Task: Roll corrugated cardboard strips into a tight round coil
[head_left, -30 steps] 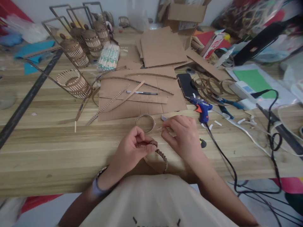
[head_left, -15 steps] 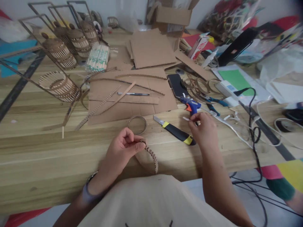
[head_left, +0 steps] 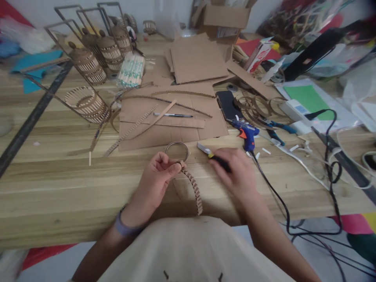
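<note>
My left hand (head_left: 159, 178) is closed, thumb and fingers pinching one end of a corrugated cardboard strip (head_left: 196, 188). The strip's ridged length curves down toward my lap. Just beyond those fingers a thin round ring (head_left: 177, 151) lies on the table. My right hand (head_left: 236, 170) is over a black-and-yellow utility knife (head_left: 221, 161), its fingers closed about the handle. The blade sticks out toward the upper left, and most of the handle is hidden under the hand. A blue glue gun (head_left: 248, 135) lies beyond my right hand.
Behind lies a cardboard sheet (head_left: 164, 137) with strips and a pen (head_left: 173, 115). Slatted lantern-like baskets (head_left: 88, 64) stand at the left. A phone (head_left: 228, 105), cardboard rings (head_left: 260, 105) and blue-handled pliers (head_left: 283, 127) lie at the right. A black cable (head_left: 273, 190) runs over the table edge.
My right hand has let go of a small white piece and moved left and down onto the utility knife. My left hand still pinches the strip. The whole view has shifted slightly.
</note>
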The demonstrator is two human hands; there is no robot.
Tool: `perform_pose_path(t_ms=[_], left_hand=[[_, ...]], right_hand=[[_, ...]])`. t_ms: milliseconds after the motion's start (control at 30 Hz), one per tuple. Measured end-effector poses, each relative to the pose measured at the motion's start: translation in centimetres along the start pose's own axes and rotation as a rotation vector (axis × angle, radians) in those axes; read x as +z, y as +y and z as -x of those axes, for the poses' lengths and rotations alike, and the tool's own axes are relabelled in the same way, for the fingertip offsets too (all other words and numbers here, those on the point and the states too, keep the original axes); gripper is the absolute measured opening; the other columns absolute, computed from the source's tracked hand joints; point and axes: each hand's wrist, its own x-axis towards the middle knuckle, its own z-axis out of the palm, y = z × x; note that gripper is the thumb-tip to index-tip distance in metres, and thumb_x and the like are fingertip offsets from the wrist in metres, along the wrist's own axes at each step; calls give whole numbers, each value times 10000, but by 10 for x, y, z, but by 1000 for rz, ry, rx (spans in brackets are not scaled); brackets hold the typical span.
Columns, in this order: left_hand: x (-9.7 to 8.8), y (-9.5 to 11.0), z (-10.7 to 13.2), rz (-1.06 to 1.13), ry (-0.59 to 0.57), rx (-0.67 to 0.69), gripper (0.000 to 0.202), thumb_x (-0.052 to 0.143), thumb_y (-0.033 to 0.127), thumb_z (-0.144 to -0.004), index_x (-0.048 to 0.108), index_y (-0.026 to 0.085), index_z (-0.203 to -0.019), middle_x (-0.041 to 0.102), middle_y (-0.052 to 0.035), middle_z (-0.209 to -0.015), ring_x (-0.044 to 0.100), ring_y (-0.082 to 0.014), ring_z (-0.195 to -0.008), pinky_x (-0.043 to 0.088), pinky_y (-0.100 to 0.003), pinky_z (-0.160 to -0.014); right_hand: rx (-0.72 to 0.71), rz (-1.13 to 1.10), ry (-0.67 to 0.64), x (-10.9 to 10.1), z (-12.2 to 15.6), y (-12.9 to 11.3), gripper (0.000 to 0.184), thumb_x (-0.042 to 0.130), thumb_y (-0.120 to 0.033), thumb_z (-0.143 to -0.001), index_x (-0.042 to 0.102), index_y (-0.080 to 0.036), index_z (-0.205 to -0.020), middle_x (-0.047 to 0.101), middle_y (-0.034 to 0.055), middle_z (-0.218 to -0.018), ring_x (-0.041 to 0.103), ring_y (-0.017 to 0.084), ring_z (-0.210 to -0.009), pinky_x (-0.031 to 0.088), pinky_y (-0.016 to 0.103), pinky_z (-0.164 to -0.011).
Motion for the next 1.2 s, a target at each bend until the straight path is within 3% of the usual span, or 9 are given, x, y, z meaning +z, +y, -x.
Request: perform_pose_path(t_ms=[100,233,400,567,733,1000,1200], left_hand=[[1,0,-1,83,7,-28,465,909,150,-590,457,199,-687,747,40,-706,698,-100,-707,492,-174,-659],[1,1,-1,141,-19,-33,473,936,155,-567,481,191,-691,731,40,-693,693,-95,-683,507,-166,-652],[-5,4,-4,126,-86,-36,456,931,149,-579,497,194,-710,736,20,-695,700,-121,-702,515,-193,-671],[-10,6,-6,19,-148,-41,461,918,168,-599,473,202,-713,742,29,-680,685,-119,-663,465,-188,-608],[-13,5,-5,-67,-214,13,473,904,198,-632,436,200,-705,791,-7,-740,675,-119,-655,471,-213,-644],[-11,11,-2,-234,-300,7,459,854,155,-674,398,206,-699,751,31,-724,629,-95,-609,450,-207,-596],[-15,18,4,-391,-385,29,418,812,187,-744,397,217,-713,759,-1,-789,661,-138,-711,481,-255,-658]], right_hand=[[-158,-145,-3,10,-6,-31,213,683,-175,-922,621,-233,-1118,717,51,-958,661,189,-838,552,335,-727],[-276,-270,-27,9,-14,-47,163,591,-86,-949,652,-214,-1031,698,31,-878,624,165,-756,512,319,-671],[-208,-380,-150,-5,-17,-49,152,591,-90,-966,679,-192,-1038,724,51,-924,650,183,-821,518,348,-725],[-146,-437,-123,-8,-18,-49,140,663,-98,-927,696,-207,-1008,727,35,-905,668,182,-810,521,344,-729],[-145,-469,-96,-8,-23,-45,170,690,-100,-903,707,-232,-1009,736,21,-912,669,172,-794,527,337,-723],[-142,-514,-124,-5,-30,-38,100,687,-157,-926,712,-248,-961,736,14,-907,679,170,-789,523,329,-726],[-133,-596,-209,-6,-34,-37,16,701,-212,-931,711,-225,-928,720,17,-879,688,170,-797,521,321,-720]])
